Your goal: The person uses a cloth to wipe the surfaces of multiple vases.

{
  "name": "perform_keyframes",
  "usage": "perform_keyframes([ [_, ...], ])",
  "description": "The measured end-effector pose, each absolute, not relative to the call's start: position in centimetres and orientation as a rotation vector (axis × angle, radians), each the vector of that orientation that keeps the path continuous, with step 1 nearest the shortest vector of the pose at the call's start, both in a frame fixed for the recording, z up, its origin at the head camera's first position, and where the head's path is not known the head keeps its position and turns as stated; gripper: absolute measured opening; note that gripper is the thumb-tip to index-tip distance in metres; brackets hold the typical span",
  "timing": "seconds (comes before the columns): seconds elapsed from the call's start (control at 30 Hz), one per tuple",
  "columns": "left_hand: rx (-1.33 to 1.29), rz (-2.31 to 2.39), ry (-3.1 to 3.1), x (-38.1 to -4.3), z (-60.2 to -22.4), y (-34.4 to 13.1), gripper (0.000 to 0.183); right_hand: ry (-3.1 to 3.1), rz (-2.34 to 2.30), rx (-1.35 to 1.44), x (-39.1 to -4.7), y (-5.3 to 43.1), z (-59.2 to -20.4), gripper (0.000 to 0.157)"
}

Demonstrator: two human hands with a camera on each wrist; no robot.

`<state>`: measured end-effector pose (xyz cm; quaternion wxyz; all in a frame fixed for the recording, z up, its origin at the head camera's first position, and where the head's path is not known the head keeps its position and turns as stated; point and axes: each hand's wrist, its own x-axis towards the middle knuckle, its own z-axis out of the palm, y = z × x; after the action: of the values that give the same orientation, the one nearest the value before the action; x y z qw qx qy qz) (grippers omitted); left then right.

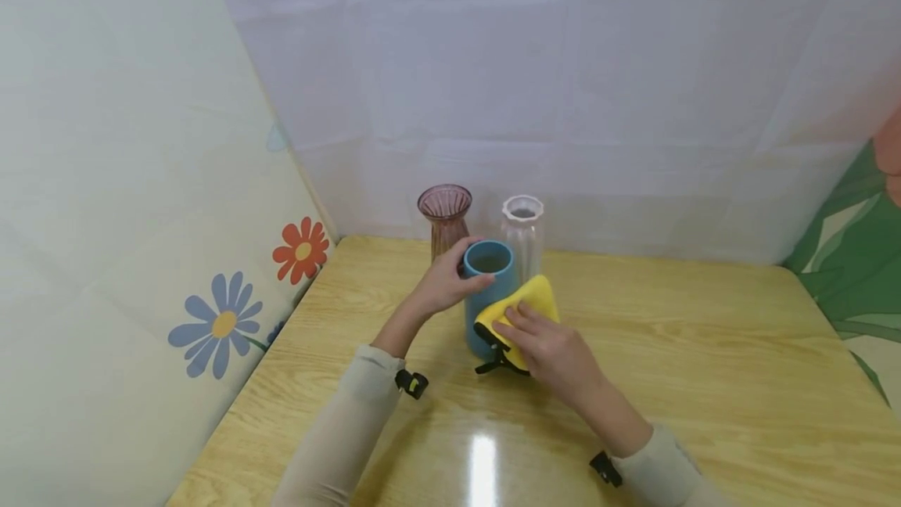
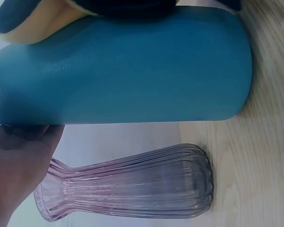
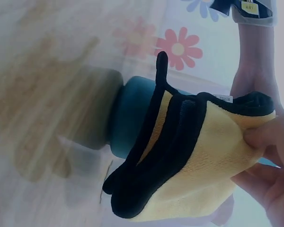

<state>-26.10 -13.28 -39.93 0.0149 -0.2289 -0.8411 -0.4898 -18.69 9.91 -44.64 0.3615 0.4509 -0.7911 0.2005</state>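
Note:
A blue vase [image 1: 479, 307] stands upright on the wooden table. My left hand [image 1: 450, 278] grips it near the rim, thumb in front and fingers around the far side. In my right hand [image 1: 556, 346] is a folded yellow cloth [image 1: 538, 300] with black edging, held against the vase's right front side. From the right wrist view, the cloth [image 3: 194, 170] hangs from pinching thumb and fingers and covers much of the vase [image 3: 132, 116]. Below the vase [image 2: 132, 71] in the left wrist view, a ribbed purple glass vase [image 2: 132, 184] shows beside the left hand [image 2: 19, 165].
Behind the blue vase stand the purple glass vase [image 1: 449, 217] at left and a white ribbed vase [image 1: 523, 237] at right. The wooden table [image 1: 676, 335] ends at a pale cloth backdrop [image 1: 493, 84]. Flower-printed sheeting [image 1: 127, 178] hangs along the left edge.

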Motion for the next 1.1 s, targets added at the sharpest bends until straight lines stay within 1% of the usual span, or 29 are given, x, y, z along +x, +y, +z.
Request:
perform_keyframes([
  [0.23, -0.735, -1.56, -2.621, -26.4, -39.9, -13.5, 0.065, -2.101, 0.452, 1.172, -18.2, 9.7, -45.5, 0.04],
  [0.47, -0.788, -1.641, -2.594, -26.9, -40.1, -13.8, 0.063, -2.136, 0.443, 1.178, -17.9, 9.5, -46.3, 0.041],
  [0.63, -0.831, -1.771, -2.569, -27.5, -40.3, -13.9, 0.065, -2.19, 0.469, 1.197, -17.8, 9.4, -46.7, 0.038],
  [0.73, -0.88, -1.857, -2.539, -27.8, -40.4, -13.9, 0.072, -2.216, 0.483, 1.208, -17.7, 9.4, -46.7, 0.037],
  [0.87, -0.938, -1.909, -2.521, -28.3, -40.5, -14.0, 0.09, -2.231, 0.473, 1.215, -17.8, 9.4, -46.7, 0.036],
  [0.93, -0.952, -1.924, -2.516, -28.5, -40.6, -14.1, 0.097, -2.241, 0.468, 1.221, -17.8, 9.4, -46.7, 0.036],
  [1.1, -0.927, -1.979, -2.435, -27.5, -40.9, -14.0, 0.098, -2.224, 0.532, 1.239, -17.3, 10.2, -45.9, 0.038],
])
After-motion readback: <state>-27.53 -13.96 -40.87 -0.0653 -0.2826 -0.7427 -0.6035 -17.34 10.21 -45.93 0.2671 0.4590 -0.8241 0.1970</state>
